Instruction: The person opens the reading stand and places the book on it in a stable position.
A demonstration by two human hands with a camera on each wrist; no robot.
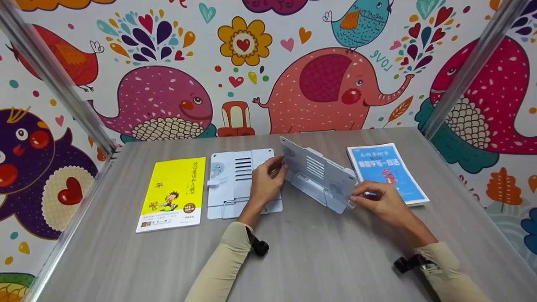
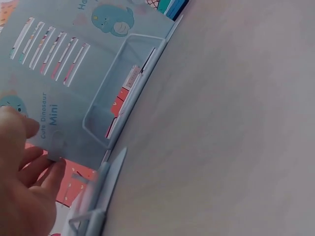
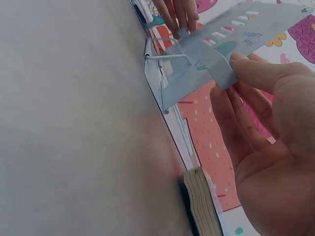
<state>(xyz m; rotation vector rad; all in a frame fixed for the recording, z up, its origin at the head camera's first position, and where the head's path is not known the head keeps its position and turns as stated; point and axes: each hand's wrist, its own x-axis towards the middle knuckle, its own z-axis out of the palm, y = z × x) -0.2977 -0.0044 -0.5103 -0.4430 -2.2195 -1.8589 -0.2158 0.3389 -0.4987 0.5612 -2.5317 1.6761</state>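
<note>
A pale blue metal book stand (image 1: 312,167) with slots and dinosaur prints leans upright on the table. My left hand (image 1: 268,180) holds its left edge; in the left wrist view the thumb is over the front of the panel (image 2: 74,88) and the fingers are behind. With thumb and fingers, my right hand (image 1: 379,195) pinches the right side; the right wrist view shows a small side tab (image 3: 221,71) in that pinch. A wire page holder (image 2: 93,105) runs along the stand's lower front. Beside my left hand, a second similar stand (image 1: 222,184) lies flat, partly covered by that hand.
A yellow book (image 1: 174,188) lies at the left of the table (image 1: 293,260). To the right lies a thick blue book (image 1: 386,167), partly behind my right hand. A cartoon-printed wall (image 1: 235,92) rises at the back, with metal posts (image 1: 470,71) at the corners.
</note>
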